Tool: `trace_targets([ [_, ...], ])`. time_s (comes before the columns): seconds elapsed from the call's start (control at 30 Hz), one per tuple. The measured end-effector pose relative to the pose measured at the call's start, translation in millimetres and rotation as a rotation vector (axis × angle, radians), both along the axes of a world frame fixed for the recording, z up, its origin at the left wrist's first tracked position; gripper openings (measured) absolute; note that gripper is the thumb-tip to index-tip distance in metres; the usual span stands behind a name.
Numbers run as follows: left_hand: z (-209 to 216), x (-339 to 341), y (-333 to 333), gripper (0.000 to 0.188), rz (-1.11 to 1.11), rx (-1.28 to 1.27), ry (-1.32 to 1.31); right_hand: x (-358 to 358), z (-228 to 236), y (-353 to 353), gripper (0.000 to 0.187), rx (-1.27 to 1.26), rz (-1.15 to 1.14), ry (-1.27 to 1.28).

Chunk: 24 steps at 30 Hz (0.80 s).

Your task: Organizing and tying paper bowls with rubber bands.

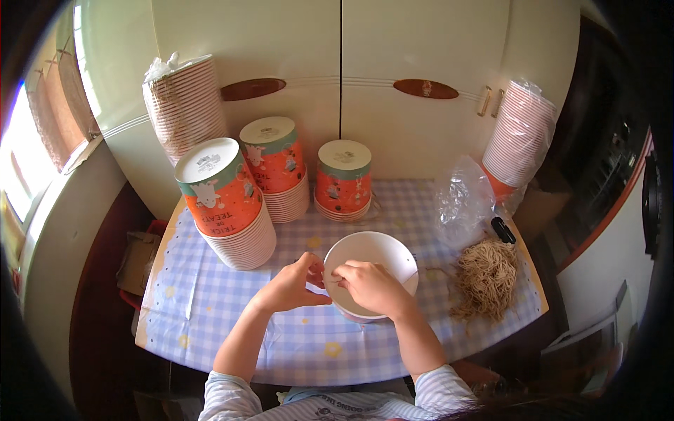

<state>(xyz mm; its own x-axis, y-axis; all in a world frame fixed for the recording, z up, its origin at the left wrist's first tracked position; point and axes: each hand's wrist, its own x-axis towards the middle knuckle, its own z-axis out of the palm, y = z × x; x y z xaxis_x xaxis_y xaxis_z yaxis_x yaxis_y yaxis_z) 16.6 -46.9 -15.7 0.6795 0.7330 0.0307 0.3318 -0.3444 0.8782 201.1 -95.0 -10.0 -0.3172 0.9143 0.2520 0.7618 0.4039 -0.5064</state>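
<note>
A white-lined paper bucket (361, 247) stands mouth up near the middle of the table, tipped slightly toward me. My right hand (372, 286) reaches into it, fingers bent and pinched together near the left inner wall. A thin pale strand seems to show at those fingertips, too small to make out surely. Outside the bucket's left wall is my left hand (289, 282). Its thumb and fingers are curved and apart, close to or touching the wall. A bundle of beige strings (488, 279) lies on the right, with a black clip-like object (503, 230) at its top.
Upside-down stacks of orange-and-green paper buckets (223, 186), (274, 158), (343, 175) stand at the back left and middle. Bagged bucket stacks (184, 105), (521, 133) rise at both far corners. A clear plastic bag (463, 203) sits by the strings. A checked tablecloth (295, 351) covers the table.
</note>
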Motion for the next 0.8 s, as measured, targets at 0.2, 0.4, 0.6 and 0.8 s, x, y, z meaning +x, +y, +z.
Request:
trace_targets([
  [0.2,-1.3,0.1,1.9,0.054,-0.021,0.015,0.019,5.3,-4.5,-0.1,0.010,0.011,-0.040,-0.100],
  [0.4,-7.9,-3.1,4.1,0.054,0.003,-0.011,0.029,2.4,-2.7,0.3,0.008,0.092,-0.049,-0.062],
  [0.6,-8.2,0.0,4.8,0.050,0.011,0.030,0.145,1.1,-1.9,-0.2,0.007,0.123,-0.016,-0.071],
  [0.8,-8.5,-0.3,5.4,0.047,0.004,0.042,0.168,-0.3,-5.4,0.5,0.007,0.125,-0.016,-0.081],
])
